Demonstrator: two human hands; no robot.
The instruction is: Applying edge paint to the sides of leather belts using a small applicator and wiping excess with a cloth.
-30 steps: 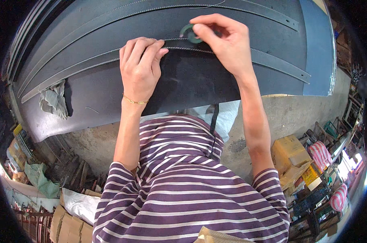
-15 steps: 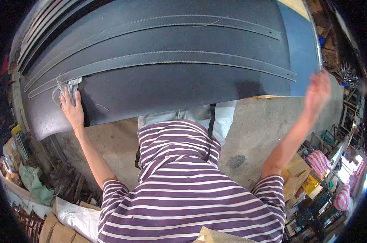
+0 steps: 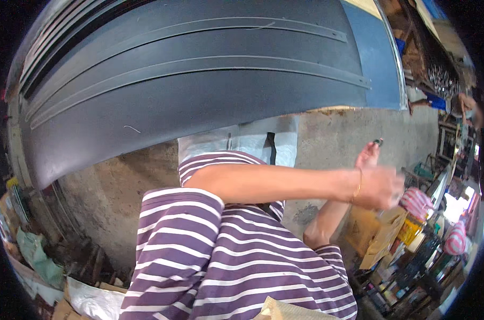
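My left forearm reaches across my body to the right. The left hand (image 3: 379, 188), smeared by motion, hovers over the floor beside the cardboard; its fingers cannot be made out. Just beyond it my right hand (image 3: 368, 155) is raised, fingers closed on a small dark object (image 3: 379, 142) whose kind I cannot tell. Part of the right hand and wrist is hidden behind the left arm. Ahead lies a wide dark sheet (image 3: 210, 96) on the worktable, bearing two long thin strips with slotted ends, a farther strip (image 3: 263, 23) and a nearer strip (image 3: 252, 63).
A blue panel (image 3: 381, 64) shows at the sheet's right end, with a metal edge. On the right, cardboard (image 3: 373, 234), a pink-striped bag (image 3: 416, 203) and cluttered shelves stand close to my arms. Green sacking (image 3: 39, 258) and more clutter lie at lower left.
My left hand has left the grey cloth's place on the sheet and swung across to the right. The cloth is no longer visible there. My right hand has come down and closer in.
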